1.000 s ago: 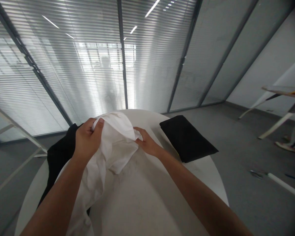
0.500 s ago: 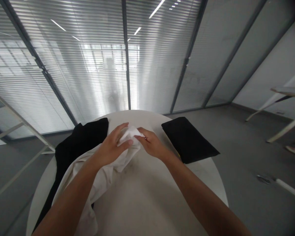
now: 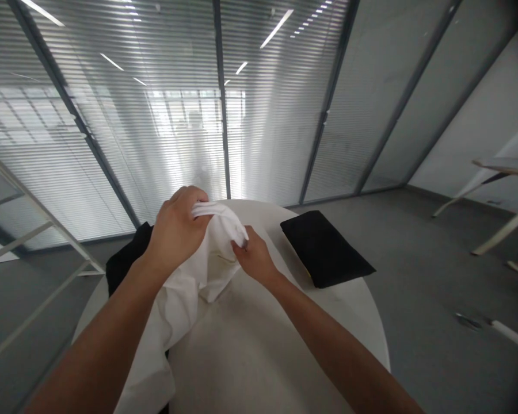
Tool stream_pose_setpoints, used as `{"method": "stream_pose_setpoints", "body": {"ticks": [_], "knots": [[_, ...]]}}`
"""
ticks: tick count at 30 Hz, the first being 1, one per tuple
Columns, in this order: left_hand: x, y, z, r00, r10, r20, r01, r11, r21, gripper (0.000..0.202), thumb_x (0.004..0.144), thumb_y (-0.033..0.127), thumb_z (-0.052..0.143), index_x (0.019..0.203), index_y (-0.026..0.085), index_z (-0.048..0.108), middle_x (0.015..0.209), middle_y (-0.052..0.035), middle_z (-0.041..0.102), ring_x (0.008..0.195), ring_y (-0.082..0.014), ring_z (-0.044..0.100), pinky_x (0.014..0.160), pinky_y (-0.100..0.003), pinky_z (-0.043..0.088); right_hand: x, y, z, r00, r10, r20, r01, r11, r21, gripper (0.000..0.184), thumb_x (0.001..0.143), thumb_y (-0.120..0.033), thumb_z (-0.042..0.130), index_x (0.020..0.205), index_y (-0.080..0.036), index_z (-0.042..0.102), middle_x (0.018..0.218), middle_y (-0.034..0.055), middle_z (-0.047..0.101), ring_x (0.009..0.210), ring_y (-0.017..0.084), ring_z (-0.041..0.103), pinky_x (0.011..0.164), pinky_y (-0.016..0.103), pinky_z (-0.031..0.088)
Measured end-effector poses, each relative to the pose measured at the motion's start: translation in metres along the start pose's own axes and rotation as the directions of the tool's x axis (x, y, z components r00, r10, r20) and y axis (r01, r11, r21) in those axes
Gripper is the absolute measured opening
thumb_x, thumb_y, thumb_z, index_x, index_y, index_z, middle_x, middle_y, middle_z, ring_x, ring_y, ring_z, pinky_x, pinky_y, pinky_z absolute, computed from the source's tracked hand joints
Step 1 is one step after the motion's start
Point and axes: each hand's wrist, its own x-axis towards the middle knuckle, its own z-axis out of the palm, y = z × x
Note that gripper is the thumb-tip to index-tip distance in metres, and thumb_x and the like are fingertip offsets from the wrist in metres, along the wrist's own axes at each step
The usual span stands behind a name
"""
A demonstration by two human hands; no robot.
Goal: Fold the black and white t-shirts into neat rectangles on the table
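A white cloth garment (image 3: 179,305) lies bunched along the left side of a round white table (image 3: 285,351). Its far end is lifted off the surface between both hands. My left hand (image 3: 182,224) is closed round a gathered fold at the upper left of that end. Lower and to the right, my right hand (image 3: 254,256) pinches the cloth's edge between thumb and fingers. What kind of garment it is, I cannot tell. Dark cloth (image 3: 127,256) shows behind my left forearm, partly covered by it.
A flat black folded piece (image 3: 326,248) rests on the table's right side. Left of the table stands a white metal frame (image 3: 60,230). Glass partitions with blinds (image 3: 267,126) rise behind. White furniture legs (image 3: 501,233) stand on the grey floor at the right.
My left hand has risen and gone from spread fingers to a closed grip on the cloth. The cloth's far end is now lifted and stretched between the hands. My right hand stays nearly in place.
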Motion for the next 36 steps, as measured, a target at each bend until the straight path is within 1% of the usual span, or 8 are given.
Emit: {"method": "stream_pose_setpoints", "body": {"ticks": [4, 8, 13, 18, 24, 30, 33, 36], "knots": [[0.015, 0.015, 0.001, 0.999, 0.038, -0.016, -0.039, 0.999, -0.016, 0.01, 0.079, 0.022, 0.053, 0.089, 0.021, 0.056, 0.09, -0.002, 0.062, 0.085, -0.0194, 0.058, 0.079, -0.032, 0.046, -0.007, 0.037, 0.031, 0.98, 0.141, -0.138, -0.122, 0.983, 0.138, 0.021, 0.079, -0.039, 0.062, 0.088, -0.021, 0.057, 0.096, 0.0057, 0.06, 0.093, 0.022, 0.057, 0.083, 0.036, 0.046], [0.029, 0.025, -0.006, 0.995, 0.023, -0.096, -0.029, 0.997, -0.067, 0.01, 0.08, 0.023, 0.055, 0.089, 0.021, 0.053, 0.087, -0.0001, 0.061, 0.081, -0.017, 0.056, 0.077, -0.03, 0.045, -0.014, 0.053, 0.045, 0.964, 0.267, 0.015, -0.262, 0.934, 0.242, 0.035, 0.071, -0.044, 0.07, 0.093, -0.02, 0.057, 0.099, 0.0045, 0.063, 0.096, 0.02, 0.058, 0.086, 0.035, 0.045], [0.054, 0.019, -0.017, 0.975, 0.018, -0.222, -0.039, 0.995, -0.09, 0.013, 0.078, 0.025, 0.059, 0.088, 0.022, 0.051, 0.084, 0.0012, 0.061, 0.076, -0.016, 0.055, 0.074, -0.029, 0.044, -0.008, 0.042, 0.031, 0.913, 0.372, 0.167, -0.382, 0.924, 0.033, 0.018, 0.069, -0.021, 0.067, 0.085, -0.02, 0.059, 0.088, 0.0023, 0.065, 0.081, 0.016, 0.059, 0.074, 0.028, 0.046], [0.067, -0.014, -0.017, 0.956, -0.071, -0.285, 0.038, 0.992, -0.12, 0.016, 0.078, 0.031, 0.063, 0.084, 0.025, 0.049, 0.079, 0.0004, 0.059, 0.075, -0.0182, 0.054, 0.072, -0.031, 0.044, -0.002, 0.035, 0.002, 0.776, 0.461, 0.43, -0.561, 0.817, 0.136, 0.02, 0.071, -0.014, 0.061, 0.091, -0.017, 0.061, 0.083, 0.0032, 0.065, 0.066, 0.012, 0.059, 0.06, 0.023, 0.046], [0.057, -0.04, -0.015, 0.957, -0.122, -0.264, 0.098, 0.99, -0.104, 0.016, 0.08, 0.034, 0.061, 0.082, 0.023, 0.05, 0.076, 0.0014, 0.058, 0.072, -0.0165, 0.055, 0.068, -0.028, 0.043, -0.015, 0.019, 0.008, 0.628, 0.333, 0.703, -0.574, 0.809, 0.13, 0.064, 0.062, -0.024, 0.076, 0.122, -0.02, 0.055, 0.106, 0.0074, 0.067, 0.08, 0.016, 0.063, 0.062, 0.024, 0.049], [0.058, -0.033, -0.023, 0.972, -0.079, -0.223, 0.077, 0.997, -0.019, 0.017, 0.083, 0.038, 0.057, 0.083, 0.022, 0.053, 0.077, 0.0006, 0.06, 0.074, -0.017, 0.057, 0.07, -0.028, 0.044, -0.009, 0.01, 0.023, 0.714, 0.382, 0.587, -0.473, 0.881, 0.002, 0.021, 0.073, -0.017, 0.057, 0.091, -0.015, 0.067, 0.089, 0.0076, 0.07, 0.077, 0.017, 0.063, 0.065, 0.025, 0.049], [0.065, -0.03, -0.034, 0.973, -0.073, -0.217, 0.087, 0.995, 0.055, 0.021, 0.086, 0.042, 0.053, 0.089, 0.021, 0.056, 0.082, -0.001, 0.061, 0.081, -0.0192, 0.06, 0.076, -0.029, 0.044, 0.011, 0.006, -0.007, 0.673, 0.471, 0.57, -0.582, 0.813, 0.016, 0.024, 0.074, -0.019, 0.054, 0.093, -0.016, 0.067, 0.082, 0.0062, 0.069, 0.067, 0.016, 0.062, 0.057, 0.025, 0.05], [0.067, -0.038, -0.053, 0.974, -0.099, -0.205, 0.14, 0.97, 0.198, 0.031, 0.088, 0.048, 0.048, 0.095, 0.02, 0.058, 0.084, -0.003, 0.063, 0.085, -0.0222, 0.06, 0.081, -0.033, 0.044, 0.035, -0.008, -0.065, 0.751, 0.432, 0.5, -0.531, 0.845, 0.067, 0.022, 0.072, -0.019, 0.055, 0.091, -0.017, 0.067, 0.083, 0.0052, 0.07, 0.069, 0.016, 0.062, 0.055, 0.022, 0.049]]}}
